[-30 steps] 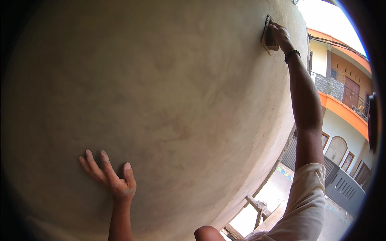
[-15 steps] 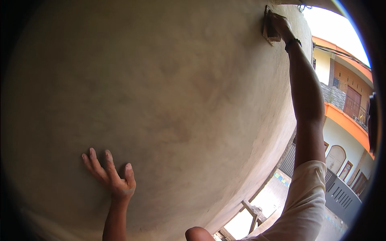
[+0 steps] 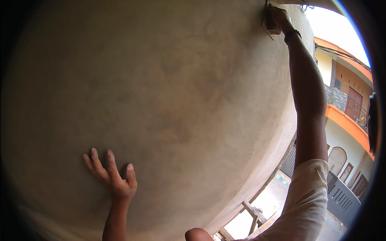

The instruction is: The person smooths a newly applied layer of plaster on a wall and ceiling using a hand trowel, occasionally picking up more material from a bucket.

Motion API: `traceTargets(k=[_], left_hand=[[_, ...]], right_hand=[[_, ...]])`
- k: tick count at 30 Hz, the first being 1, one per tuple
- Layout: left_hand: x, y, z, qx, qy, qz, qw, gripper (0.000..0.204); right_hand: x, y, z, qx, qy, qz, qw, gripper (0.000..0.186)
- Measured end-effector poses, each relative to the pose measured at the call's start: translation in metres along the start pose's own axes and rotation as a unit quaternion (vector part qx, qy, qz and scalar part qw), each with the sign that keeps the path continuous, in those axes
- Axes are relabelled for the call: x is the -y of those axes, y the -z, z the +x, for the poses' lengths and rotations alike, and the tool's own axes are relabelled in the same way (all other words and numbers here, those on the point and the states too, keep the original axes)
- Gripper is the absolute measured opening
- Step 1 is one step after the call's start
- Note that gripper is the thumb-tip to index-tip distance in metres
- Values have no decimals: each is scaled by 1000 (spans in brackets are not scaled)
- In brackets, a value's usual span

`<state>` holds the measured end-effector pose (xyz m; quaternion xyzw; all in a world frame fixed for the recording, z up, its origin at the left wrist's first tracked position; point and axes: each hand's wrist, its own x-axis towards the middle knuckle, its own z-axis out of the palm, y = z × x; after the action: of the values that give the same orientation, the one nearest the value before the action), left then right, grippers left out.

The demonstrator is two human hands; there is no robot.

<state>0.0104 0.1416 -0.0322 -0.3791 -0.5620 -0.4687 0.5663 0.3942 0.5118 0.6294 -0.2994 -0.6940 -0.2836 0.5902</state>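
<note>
Hold the float flat against the wall, high at right, with the right grip closed on it; press evenly, without tilting. Lower down, brace lightly with the left grip, open and spread.

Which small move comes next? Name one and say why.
Probably slide the trowel down the wall: the right hand holds it close to the ledge overhead, where little room shows above it, and the left hand is spread against the wall, apparently as a brace.
</note>
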Motion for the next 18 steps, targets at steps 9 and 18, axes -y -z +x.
traceTargets(k=[9, 18], left_hand=[[4, 5, 0, 9, -23, 7, 1000, 58], [-1, -1, 1, 5, -6, -16, 1000, 58]], right_hand=[[56, -37, -181, -5, -23, 28, 999, 44], [83, -23, -63, -23, 79, -68, 994, 40]])
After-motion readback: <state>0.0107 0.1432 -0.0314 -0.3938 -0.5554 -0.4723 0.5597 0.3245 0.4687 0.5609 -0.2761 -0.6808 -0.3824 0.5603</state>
